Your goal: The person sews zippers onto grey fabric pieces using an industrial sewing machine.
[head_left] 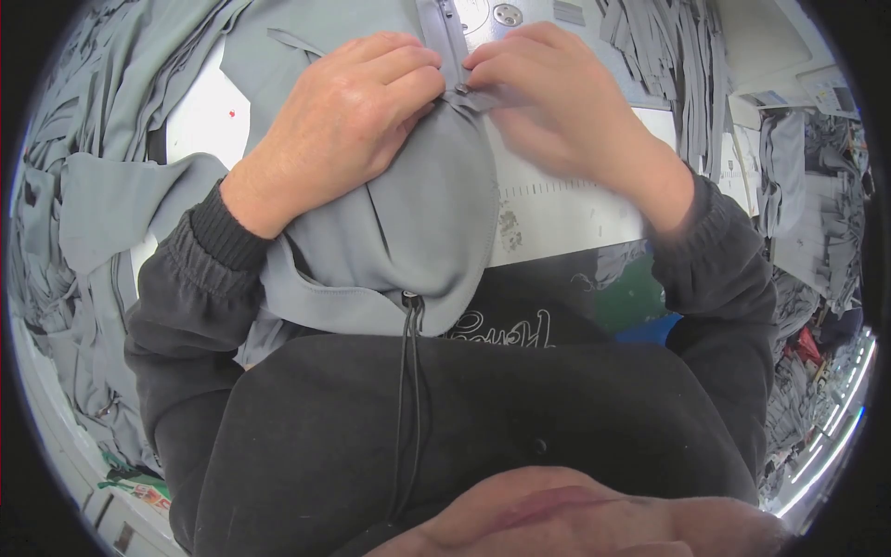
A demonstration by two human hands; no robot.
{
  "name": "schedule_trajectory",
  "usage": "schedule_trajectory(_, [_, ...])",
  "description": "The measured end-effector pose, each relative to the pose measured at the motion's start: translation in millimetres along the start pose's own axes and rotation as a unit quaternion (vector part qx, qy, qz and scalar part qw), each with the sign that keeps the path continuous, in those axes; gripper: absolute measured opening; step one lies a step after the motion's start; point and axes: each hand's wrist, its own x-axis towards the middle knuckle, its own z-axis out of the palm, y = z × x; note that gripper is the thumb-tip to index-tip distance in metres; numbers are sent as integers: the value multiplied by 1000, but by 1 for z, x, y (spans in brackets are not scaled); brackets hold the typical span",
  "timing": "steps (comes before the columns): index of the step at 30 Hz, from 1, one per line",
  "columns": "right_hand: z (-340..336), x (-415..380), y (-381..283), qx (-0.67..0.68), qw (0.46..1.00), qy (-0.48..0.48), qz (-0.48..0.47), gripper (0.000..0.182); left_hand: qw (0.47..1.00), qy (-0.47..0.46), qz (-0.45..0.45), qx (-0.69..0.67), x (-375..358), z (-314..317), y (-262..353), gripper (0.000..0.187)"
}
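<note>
A grey garment piece (436, 195) of smooth cloth lies bunched over the white work surface in front of me. A grey zipper (446, 37) runs up from it, with a small dark metal slider (461, 88) at its lower end. My left hand (357, 116) rests on the cloth left of the zipper, fingers closed and gripping the cloth beside the tape. On the other side, my right hand (548, 102), slightly blurred, pinches the cloth edge by the slider. The exact hold of the fingertips is partly hidden.
Heaps of grey cut pieces (102, 84) surround the left side, with strips (664, 56) at upper right. A metal machine plate (508, 14) is at the top. Measuring marks line the white table (557, 209). Black cords (408, 371) hang over my dark top.
</note>
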Motion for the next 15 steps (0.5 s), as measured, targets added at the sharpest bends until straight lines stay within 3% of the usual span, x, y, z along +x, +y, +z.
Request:
schedule_trajectory(5, [4,2,2,-39,994,57,-84,25,999,-8,-29,-33,0,-1,1,11])
schedule_trajectory(15, [1,-1,3,-92,992,34,-83,28,998,-50,-35,-12,0,-2,-3,24])
